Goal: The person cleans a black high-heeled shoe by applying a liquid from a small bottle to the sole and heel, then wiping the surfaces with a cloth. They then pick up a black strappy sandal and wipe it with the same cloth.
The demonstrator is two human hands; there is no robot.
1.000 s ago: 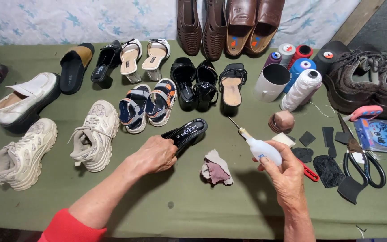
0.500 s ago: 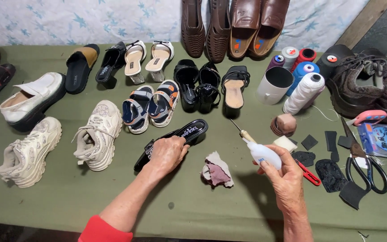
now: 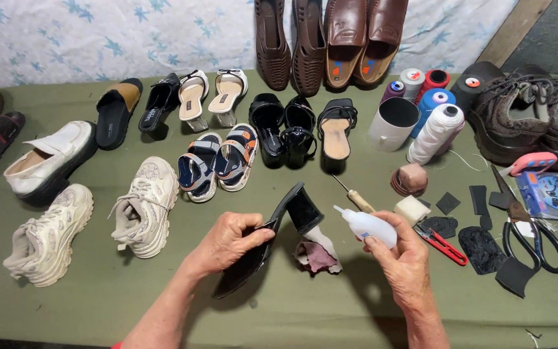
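Observation:
My left hand (image 3: 227,242) grips a black block-heeled sandal (image 3: 272,236), turned so its sole and heel face up, heel toward the right. My right hand (image 3: 398,258) holds a small white squeeze bottle (image 3: 366,225) with its nozzle pointing left toward the heel. An awl with a wooden handle (image 3: 354,197) lies on the green table (image 3: 305,310) just behind the bottle. A crumpled pinkish rag (image 3: 318,253) lies under the shoe's heel, between my hands.
Several pairs of shoes fill the far and left table: cream sneakers (image 3: 140,207), children's sandals (image 3: 217,165), black sandals (image 3: 298,129), brown shoes (image 3: 330,39). At right are thread cones (image 3: 435,132), a white cup (image 3: 392,119), red snips (image 3: 444,242), scissors (image 3: 537,236), rubber patches (image 3: 479,245).
My left hand lifted the black sandal off the table and flipped it sole-up. My right hand brought the bottle closer to the heel; the awl now lies on the table.

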